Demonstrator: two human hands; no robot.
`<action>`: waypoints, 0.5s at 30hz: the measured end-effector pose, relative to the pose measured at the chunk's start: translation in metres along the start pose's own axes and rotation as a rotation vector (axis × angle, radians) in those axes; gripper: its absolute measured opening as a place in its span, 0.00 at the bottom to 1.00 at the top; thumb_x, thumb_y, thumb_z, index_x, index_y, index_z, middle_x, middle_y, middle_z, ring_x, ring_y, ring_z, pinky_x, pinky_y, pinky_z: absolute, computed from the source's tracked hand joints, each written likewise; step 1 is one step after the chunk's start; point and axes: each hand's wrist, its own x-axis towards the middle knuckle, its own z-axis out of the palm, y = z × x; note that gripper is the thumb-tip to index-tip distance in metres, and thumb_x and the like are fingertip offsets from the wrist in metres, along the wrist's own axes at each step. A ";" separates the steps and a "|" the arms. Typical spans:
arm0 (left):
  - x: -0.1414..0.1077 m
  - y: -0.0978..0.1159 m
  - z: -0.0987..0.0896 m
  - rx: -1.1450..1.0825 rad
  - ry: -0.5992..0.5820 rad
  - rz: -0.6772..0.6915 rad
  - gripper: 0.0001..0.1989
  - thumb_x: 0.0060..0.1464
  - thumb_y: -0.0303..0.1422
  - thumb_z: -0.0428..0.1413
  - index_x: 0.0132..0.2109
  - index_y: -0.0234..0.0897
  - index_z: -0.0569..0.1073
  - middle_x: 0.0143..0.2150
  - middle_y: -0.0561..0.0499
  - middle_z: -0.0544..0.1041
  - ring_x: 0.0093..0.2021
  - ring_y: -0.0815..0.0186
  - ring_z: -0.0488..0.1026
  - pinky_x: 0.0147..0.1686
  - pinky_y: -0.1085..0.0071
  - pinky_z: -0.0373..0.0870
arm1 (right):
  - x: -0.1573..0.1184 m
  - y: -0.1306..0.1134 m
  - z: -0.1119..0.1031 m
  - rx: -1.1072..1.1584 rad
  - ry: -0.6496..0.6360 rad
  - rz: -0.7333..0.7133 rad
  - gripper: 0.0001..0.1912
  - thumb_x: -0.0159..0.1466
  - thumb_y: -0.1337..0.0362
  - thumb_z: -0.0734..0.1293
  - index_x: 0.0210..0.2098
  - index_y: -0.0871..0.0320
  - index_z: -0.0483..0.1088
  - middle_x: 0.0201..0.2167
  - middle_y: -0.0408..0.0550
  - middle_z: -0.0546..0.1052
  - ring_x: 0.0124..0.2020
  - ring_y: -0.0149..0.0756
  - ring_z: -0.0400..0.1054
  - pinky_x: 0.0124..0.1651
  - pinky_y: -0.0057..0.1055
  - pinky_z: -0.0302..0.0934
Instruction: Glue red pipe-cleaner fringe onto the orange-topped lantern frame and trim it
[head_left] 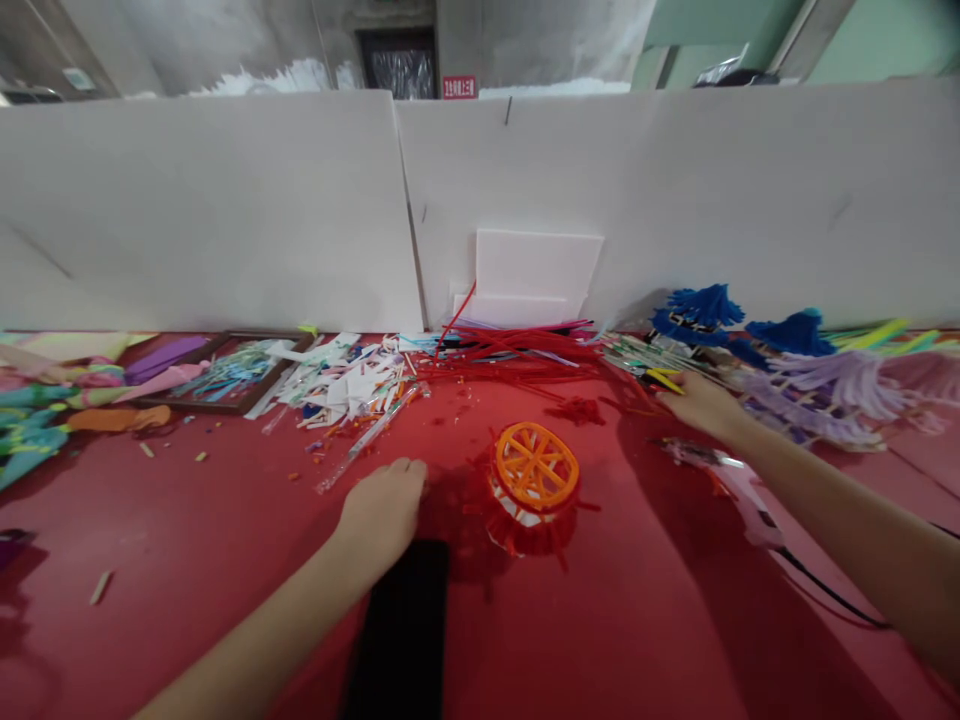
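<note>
My left hand [386, 508] rests on the red table with its fingers curled in; whatever they may hold is hidden. Just below it lies a flat black slab [405, 630], which looks like a phone. Between my hands stands a small round craft piece [536, 470], with an orange spoked top over a white and red lower part. At the right, my right hand [694, 405] reaches far forward, closed on yellow-handled pliers [664, 380]. Nearer to me than that hand, a pink glue gun [742, 490] lies with its black cord trailing right.
Red pipe cleaners [517, 345] are heaped against the white board [262, 210] at the back. White paper scraps [356, 385] and a brown frame [225, 400] lie at the back left. Blue fuzzy tufted pieces [701, 310] and lilac ones [832, 390] stand at right.
</note>
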 end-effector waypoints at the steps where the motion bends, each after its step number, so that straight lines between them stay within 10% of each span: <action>1: 0.001 -0.002 -0.002 -0.012 0.026 -0.001 0.14 0.51 0.21 0.41 0.37 0.34 0.70 0.40 0.36 0.76 0.42 0.50 0.74 0.42 0.55 0.66 | -0.002 -0.001 0.001 -0.025 -0.058 0.039 0.16 0.64 0.58 0.63 0.49 0.55 0.66 0.49 0.48 0.70 0.48 0.39 0.68 0.47 0.39 0.66; 12: -0.024 0.039 -0.003 -0.508 0.436 0.219 0.20 0.52 0.23 0.46 0.53 0.38 0.60 0.55 0.43 0.67 0.58 0.60 0.62 0.59 0.60 0.59 | -0.036 -0.089 -0.013 0.035 -0.286 0.130 0.14 0.65 0.58 0.61 0.48 0.56 0.67 0.50 0.50 0.70 0.46 0.36 0.68 0.48 0.40 0.66; 15: -0.030 0.049 0.000 -0.464 0.540 0.303 0.22 0.55 0.30 0.52 0.56 0.39 0.57 0.56 0.41 0.65 0.59 0.57 0.61 0.59 0.56 0.58 | -0.071 -0.122 -0.009 0.228 -0.416 0.101 0.15 0.64 0.54 0.63 0.37 0.61 0.70 0.34 0.45 0.75 0.34 0.32 0.70 0.39 0.35 0.68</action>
